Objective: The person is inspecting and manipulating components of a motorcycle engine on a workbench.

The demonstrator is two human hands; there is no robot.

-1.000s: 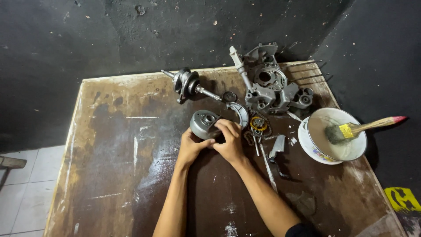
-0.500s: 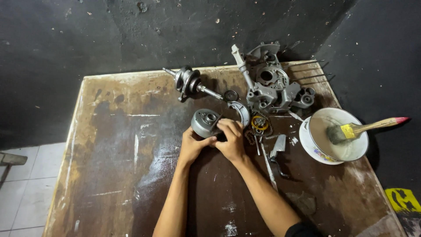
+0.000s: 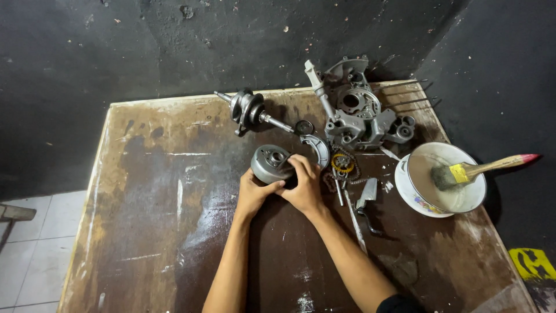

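A round grey metal drum-shaped engine part (image 3: 269,163) rests near the middle of the worn brown table (image 3: 150,220). My left hand (image 3: 253,193) grips its near edge from below. My right hand (image 3: 302,184) wraps around its right side, fingers curled over the top. A curved metal shoe piece (image 3: 318,148) lies just beyond my right hand.
A crankshaft (image 3: 250,109) lies at the back of the table. A grey engine casing (image 3: 359,116) stands at the back right. A white bowl (image 3: 445,181) holds a wooden-handled brush (image 3: 480,170). A chain and small tools (image 3: 346,174) lie between bowl and hands.
Both hands stay on the drum part; only the view has shifted slightly.
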